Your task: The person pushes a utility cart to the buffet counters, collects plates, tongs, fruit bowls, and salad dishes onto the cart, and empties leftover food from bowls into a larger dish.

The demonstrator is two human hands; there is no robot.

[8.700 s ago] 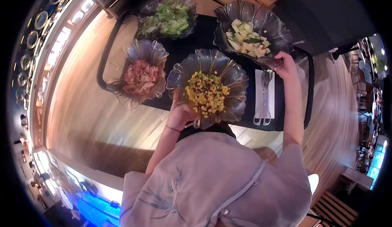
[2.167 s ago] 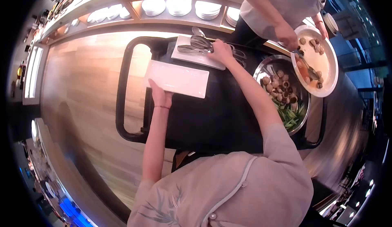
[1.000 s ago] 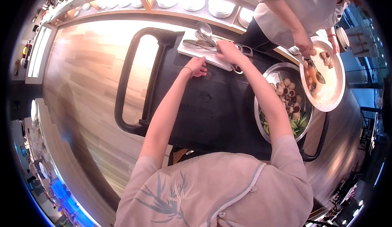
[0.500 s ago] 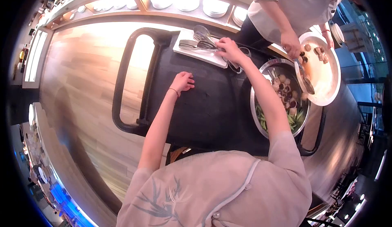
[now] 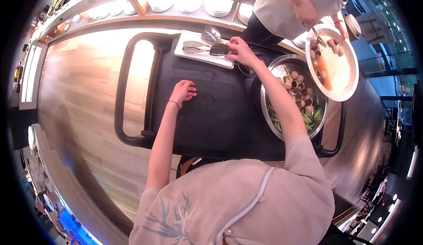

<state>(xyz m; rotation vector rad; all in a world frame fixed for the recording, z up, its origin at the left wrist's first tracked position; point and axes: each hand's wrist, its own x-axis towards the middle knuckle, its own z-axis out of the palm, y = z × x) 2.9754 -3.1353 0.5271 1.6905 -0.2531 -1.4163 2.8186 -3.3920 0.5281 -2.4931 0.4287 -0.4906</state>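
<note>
My right hand [image 5: 240,51] is at the right end of a white rectangular tray [image 5: 207,58], its fingers closed round the end of a dark slotted utensil [image 5: 219,50]. Other metal serving utensils [image 5: 194,47] lie on the tray beside it. My left hand [image 5: 183,90] hovers over or rests on the black cart top [image 5: 211,121], fingers loosely curled and apart, holding nothing. Under my right forearm stands a round metal bowl [image 5: 265,106] with mushrooms [image 5: 299,86] and green vegetables [image 5: 277,120].
Across the cart, a co-worker in a white shirt [image 5: 282,11] holds a white oval dish [image 5: 352,79] tilted beside the bowl, with a utensil over its mushrooms. Stacked plates [image 5: 188,1] fill a lit shelf behind. Black cart handles [image 5: 120,95] rise at both ends.
The co-worker's utensil has lifted from the bowl's edge to over the oval dish. The view has shifted slightly; my right hand stays at the utensils on the tray.
</note>
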